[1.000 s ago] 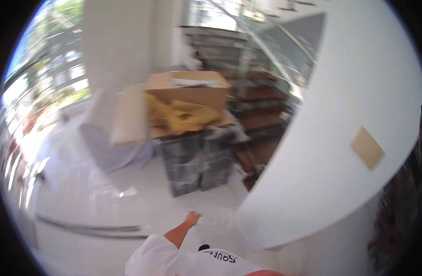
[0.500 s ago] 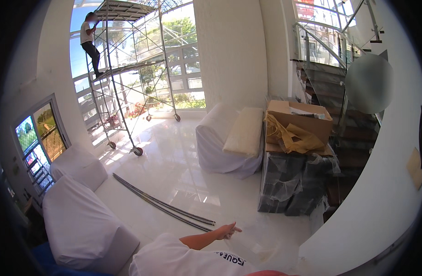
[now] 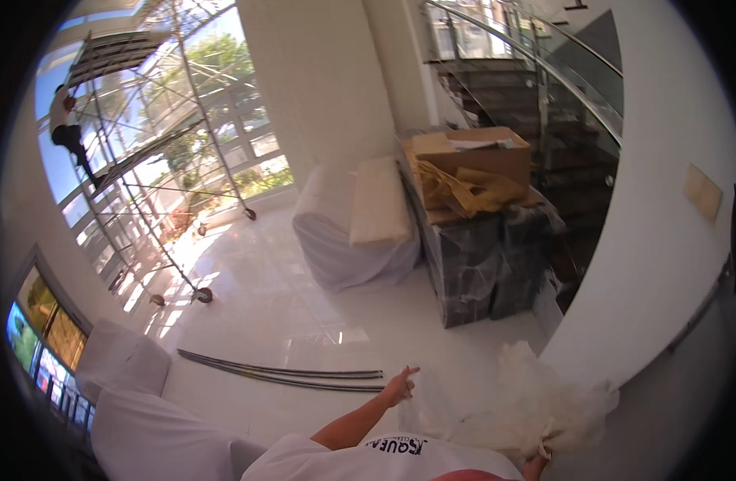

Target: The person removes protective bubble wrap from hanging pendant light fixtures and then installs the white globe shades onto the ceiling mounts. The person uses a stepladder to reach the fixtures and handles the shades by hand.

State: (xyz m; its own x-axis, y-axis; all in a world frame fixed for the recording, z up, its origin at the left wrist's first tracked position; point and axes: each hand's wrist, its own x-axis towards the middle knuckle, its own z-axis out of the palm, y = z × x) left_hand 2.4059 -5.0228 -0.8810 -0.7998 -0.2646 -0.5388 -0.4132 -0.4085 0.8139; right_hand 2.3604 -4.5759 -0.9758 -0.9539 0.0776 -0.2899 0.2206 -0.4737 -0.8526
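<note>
My left hand (image 3: pixel 398 387) is held out over the white floor, just past the ends of several long dark strips (image 3: pixel 280 373). Its index finger is stretched out and the other fingers are loosely bent, with nothing visible in them. At the lower right, my right hand (image 3: pixel 535 466) is partly hidden by my shirt. Its fingers are closed on a crumpled, see-through whitish plastic sheet (image 3: pixel 536 393), which billows out above and around it. A faint, filmy part seems to stretch toward my left hand; whether it touches is unclear.
White-covered furniture (image 3: pixel 159 433) stands at left; another covered piece (image 3: pixel 336 248) bears a cream slab (image 3: pixel 380 204). Dark wrapped boxes (image 3: pixel 468 272) carry an open carton (image 3: pixel 496 152) beside the staircase (image 3: pixel 576 160). Far left, a person (image 3: pixel 67 128) stands on wheeled scaffolding (image 3: pixel 135 160).
My view has turned right and tilted. My right hand has come into view with the plastic sheet billowing around it. My left hand stays extended near the strips, index finger still out.
</note>
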